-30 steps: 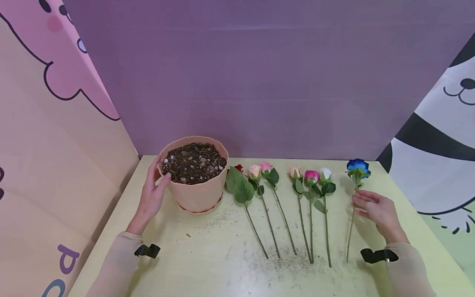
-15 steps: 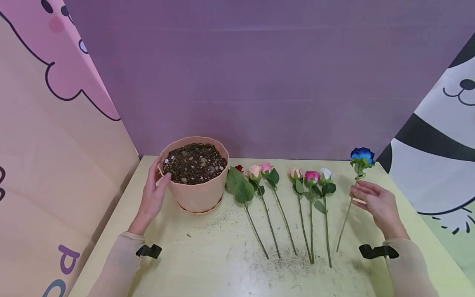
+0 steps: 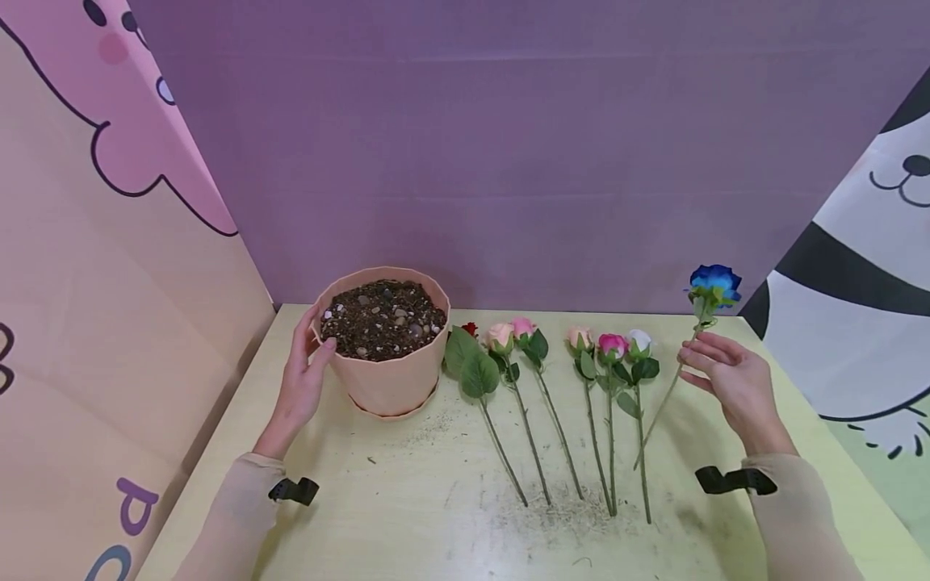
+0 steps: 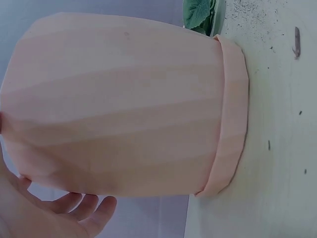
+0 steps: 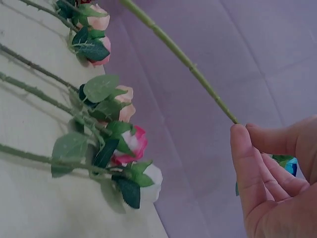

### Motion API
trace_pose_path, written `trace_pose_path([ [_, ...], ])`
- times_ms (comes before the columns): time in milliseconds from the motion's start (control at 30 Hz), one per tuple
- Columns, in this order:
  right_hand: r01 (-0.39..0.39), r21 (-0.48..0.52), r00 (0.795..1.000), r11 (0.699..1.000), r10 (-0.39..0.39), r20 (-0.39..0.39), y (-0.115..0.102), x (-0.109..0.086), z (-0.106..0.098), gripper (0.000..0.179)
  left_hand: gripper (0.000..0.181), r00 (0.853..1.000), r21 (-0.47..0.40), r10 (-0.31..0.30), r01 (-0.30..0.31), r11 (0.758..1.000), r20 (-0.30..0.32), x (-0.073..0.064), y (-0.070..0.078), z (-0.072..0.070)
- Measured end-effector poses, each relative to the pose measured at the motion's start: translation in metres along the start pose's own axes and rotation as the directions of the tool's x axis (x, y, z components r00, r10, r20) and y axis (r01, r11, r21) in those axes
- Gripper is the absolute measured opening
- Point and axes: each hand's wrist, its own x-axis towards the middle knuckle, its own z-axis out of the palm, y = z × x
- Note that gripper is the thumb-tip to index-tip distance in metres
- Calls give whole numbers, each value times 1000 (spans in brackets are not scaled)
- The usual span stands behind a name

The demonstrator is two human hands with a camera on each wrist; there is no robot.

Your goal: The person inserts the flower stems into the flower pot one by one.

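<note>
In the head view a pink flower pot [image 3: 385,386] filled with dark soil [image 3: 383,319] stands on the left of the table. My left hand [image 3: 299,379] holds its left side near the rim, thumb towards the front. The left wrist view shows fingertips [image 4: 105,210] against the pot's wall. My right hand [image 3: 734,387] pinches the stem of a blue artificial rose [image 3: 715,284] between thumb and fingers. This rose is raised and tilted, its bloom up to the right and its stem end down to the left. From the right wrist, the blue bloom is mostly hidden behind the hand.
Several artificial roses lie between the hands, including a pink one [image 3: 613,347], a white one [image 3: 640,342] and a mostly hidden red one [image 3: 469,328] beside the pot. Soil crumbs and fine debris [image 3: 559,516] dot the table [image 3: 407,516]. A purple backdrop [image 3: 508,161] rises behind.
My right hand has lifted the blue rose off the table and tilted it, its stem end swinging left above the white rose's stem. The left hand stays at the pot.
</note>
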Motion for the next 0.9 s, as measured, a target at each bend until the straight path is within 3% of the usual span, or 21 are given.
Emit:
trace_pose_path([
  [300, 37, 44, 999, 998, -38, 10, -15, 0, 22, 39, 64, 1000, -39, -4, 4, 999, 3, 2, -1, 1],
  [900, 105, 119, 994, 987, -107, 15, -35, 2, 53, 40, 63, 1000, -18, -15, 16, 1000, 5, 2, -3, -2],
])
